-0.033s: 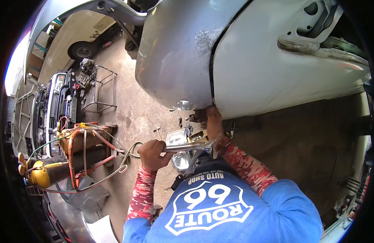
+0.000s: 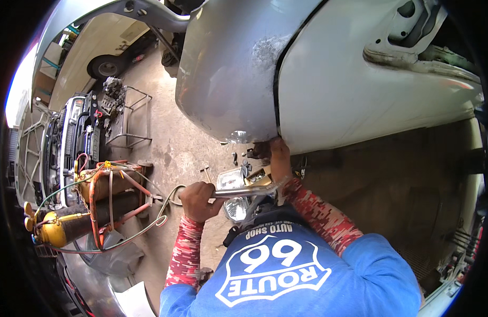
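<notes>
My left hand (image 2: 197, 202) is closed around a shiny metal bar (image 2: 238, 192), held level in front of my body. The bar's right end curves and blurs close to my right forearm. My right hand (image 2: 279, 156) reaches up to the lower edge of the car body, its fingertips hidden there. Just above it, a dark gap separates the grey fender (image 2: 228, 79) from the pale door panel (image 2: 350, 100). A rough, scuffed patch marks the fender beside this gap.
Loose headlamps (image 2: 235, 208), a small hammer (image 2: 205, 172) and a cardboard box (image 2: 258, 176) lie on the floor below. To the left stand a cart with gas cylinders (image 2: 59, 226) and hoses, a metal stand (image 2: 135, 138), and another car's front end (image 2: 72, 142).
</notes>
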`<state>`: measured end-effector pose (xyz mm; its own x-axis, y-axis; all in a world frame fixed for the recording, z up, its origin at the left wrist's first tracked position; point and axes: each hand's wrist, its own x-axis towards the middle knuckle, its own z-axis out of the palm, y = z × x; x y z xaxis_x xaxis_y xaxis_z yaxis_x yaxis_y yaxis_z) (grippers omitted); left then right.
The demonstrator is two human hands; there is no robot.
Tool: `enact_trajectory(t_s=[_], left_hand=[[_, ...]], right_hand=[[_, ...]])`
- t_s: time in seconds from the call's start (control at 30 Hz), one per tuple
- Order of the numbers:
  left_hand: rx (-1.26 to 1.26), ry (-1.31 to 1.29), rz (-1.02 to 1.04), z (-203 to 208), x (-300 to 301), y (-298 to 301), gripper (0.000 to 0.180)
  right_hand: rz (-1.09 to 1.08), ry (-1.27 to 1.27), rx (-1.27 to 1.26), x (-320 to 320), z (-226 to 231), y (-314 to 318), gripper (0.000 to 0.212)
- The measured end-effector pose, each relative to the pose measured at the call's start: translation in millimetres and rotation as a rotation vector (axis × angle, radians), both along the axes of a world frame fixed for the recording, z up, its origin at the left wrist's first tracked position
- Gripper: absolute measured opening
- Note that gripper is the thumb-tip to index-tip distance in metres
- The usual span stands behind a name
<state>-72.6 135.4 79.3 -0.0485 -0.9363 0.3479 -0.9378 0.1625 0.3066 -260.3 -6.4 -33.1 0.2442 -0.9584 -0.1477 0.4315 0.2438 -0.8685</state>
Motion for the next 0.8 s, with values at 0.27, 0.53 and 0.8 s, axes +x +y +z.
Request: enact_trajectory(t_s=[0.27, 0.53, 0.8], left_hand=[[-0.139, 0.088, -0.091, -11, 30, -4, 0.031], [0.108, 0.1, 0.057, -22, 39, -24, 0.026], [0.097, 0.099, -0.247, -13, 36, -27, 0.025]], right_hand=[[-0.255, 0.092, -0.076, 22, -1, 4, 0.051], [-0.181, 0.042, 0.059, 20, -18, 1, 0.049], [-0.027, -0.485, 0.023, 20, 0, -1, 0.061]])
